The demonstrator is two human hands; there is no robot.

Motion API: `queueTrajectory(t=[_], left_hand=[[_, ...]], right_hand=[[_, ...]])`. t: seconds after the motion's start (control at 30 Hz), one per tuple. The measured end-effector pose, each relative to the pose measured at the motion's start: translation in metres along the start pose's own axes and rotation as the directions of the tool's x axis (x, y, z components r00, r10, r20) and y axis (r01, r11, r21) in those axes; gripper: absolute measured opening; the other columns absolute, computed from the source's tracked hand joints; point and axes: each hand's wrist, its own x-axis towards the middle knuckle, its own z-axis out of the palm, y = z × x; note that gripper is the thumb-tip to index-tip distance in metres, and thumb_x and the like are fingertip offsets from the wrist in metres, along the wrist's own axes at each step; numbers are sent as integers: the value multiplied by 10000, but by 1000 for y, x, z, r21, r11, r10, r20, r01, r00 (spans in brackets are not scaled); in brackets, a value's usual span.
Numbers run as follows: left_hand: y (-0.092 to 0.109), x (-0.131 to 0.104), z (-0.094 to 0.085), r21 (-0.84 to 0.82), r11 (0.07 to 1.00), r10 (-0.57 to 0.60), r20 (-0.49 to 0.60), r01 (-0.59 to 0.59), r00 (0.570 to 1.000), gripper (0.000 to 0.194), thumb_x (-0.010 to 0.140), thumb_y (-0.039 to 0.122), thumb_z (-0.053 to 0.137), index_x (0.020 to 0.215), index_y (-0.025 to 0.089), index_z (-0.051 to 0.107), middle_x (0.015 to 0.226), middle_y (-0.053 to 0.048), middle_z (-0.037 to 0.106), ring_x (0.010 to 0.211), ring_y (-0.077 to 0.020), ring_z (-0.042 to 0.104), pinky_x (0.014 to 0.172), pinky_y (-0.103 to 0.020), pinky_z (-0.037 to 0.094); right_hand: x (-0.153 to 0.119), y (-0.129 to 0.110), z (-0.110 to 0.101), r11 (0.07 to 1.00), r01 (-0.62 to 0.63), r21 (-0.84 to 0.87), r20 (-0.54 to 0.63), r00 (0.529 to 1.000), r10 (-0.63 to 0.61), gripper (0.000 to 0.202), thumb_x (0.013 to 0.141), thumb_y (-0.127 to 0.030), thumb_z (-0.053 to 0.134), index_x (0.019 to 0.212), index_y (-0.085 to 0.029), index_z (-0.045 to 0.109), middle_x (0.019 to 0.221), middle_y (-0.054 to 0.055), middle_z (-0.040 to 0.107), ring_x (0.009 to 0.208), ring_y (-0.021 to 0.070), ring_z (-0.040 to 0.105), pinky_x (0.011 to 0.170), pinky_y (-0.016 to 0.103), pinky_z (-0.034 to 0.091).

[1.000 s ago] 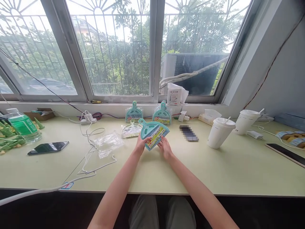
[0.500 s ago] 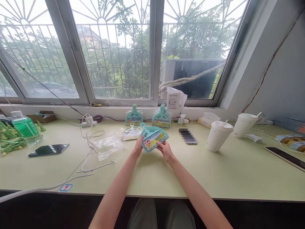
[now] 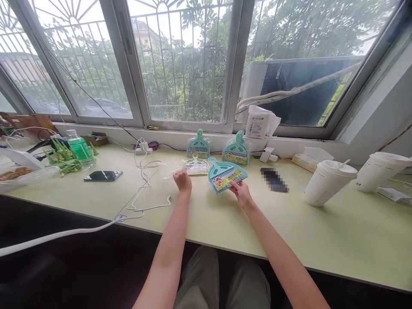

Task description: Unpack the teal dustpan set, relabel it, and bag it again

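Observation:
My right hand point(image 3: 242, 194) grips the lower right edge of a mint-green mini dustpan and brush set point(image 3: 225, 175), held tilted above the table with its printed label facing me. To its left, my left hand point(image 3: 183, 181) is closed on a clear plastic bag point(image 3: 170, 171), which looks smeared and thin beside the knuckles. Just behind that hand lies a pale cream dustpan set point(image 3: 196, 165) in clear wrapping. Two more wrapped mint-green dustpan sets, one at left point(image 3: 198, 145) and one at right point(image 3: 236, 149), lean upright by the window sill.
White cables point(image 3: 141, 210) run across the table point(image 3: 206, 219) at left, near a phone point(image 3: 103, 176) and a green-labelled bottle point(image 3: 80, 150). On the right are a pixelated dark object point(image 3: 273, 179), a white lidded cup point(image 3: 328, 182) and another cup point(image 3: 380, 171).
My left hand has let go of the green dustpan set, moved left and taken hold of the plastic bag. My right hand still holds the set. The view has turned left and down.

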Motion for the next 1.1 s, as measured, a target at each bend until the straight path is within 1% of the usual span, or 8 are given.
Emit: queueTrajectory(t=[0.17,0.3,0.43,0.53,0.63,0.73,0.87,1.1], left_hand=[[24,-11,8,-162,961,225,-1,-223,974,342,844,120,372,1030,242,631,1229,-117,556,1279,-273,363,1072,-440,210],[13,-2,-3,191,981,-5,-140,32,990,443,818,113,454,1254,189,481,1385,-191,396,1349,-326,250,1033,-524,237],[-8,13,-17,420,883,-230,2,208,973,358,787,16,411,1068,115,612,1055,-220,624,1091,-329,553,896,-466,406],[-5,15,-18,344,936,-62,-51,76,997,439,796,-22,340,1105,134,610,1082,-168,639,1043,-265,589,881,-388,442],[16,3,-6,205,949,267,-118,-239,956,467,846,14,285,1213,139,544,1194,-128,597,1136,-204,534,958,-335,412],[35,-15,16,108,861,481,142,-497,865,387,893,119,322,1205,149,549,1161,-115,614,1138,-202,527,961,-323,410],[38,-28,35,104,868,378,495,-485,783,386,938,252,284,1187,178,568,1038,-122,661,989,-231,604,846,-338,462],[16,-11,31,361,845,252,384,-395,888,580,798,214,563,1355,179,405,1413,-116,406,1335,-271,299,1087,-409,252]], right_hand=[[1,1,-3,1000,15,11,-25,1000,-15,324,645,-304,755,911,-178,620,1027,53,682,950,216,658,900,348,553],[4,3,-7,999,33,26,-68,997,-31,327,638,-302,760,906,-180,619,1029,46,681,964,212,652,896,343,553],[6,5,-11,998,33,46,-105,994,-28,314,634,-280,758,894,-170,619,1004,42,686,948,199,656,873,320,561],[7,6,-11,998,22,54,-118,993,-16,297,637,-252,756,887,-168,619,982,42,690,923,191,663,849,307,572],[7,5,-10,998,24,65,-132,991,-15,277,647,-243,748,881,-174,617,968,39,691,913,190,666,843,308,576],[7,2,-10,996,43,85,-147,989,-30,277,654,-233,739,895,-175,617,997,40,683,928,189,662,853,306,571],[7,-2,-12,993,69,100,-150,987,-53,288,654,-227,737,910,-178,616,1048,40,671,967,197,650,862,310,568],[9,-9,-17,997,-27,72,-36,999,30,207,712,-182,683,910,-161,626,1008,55,693,945,187,660,859,308,564]])
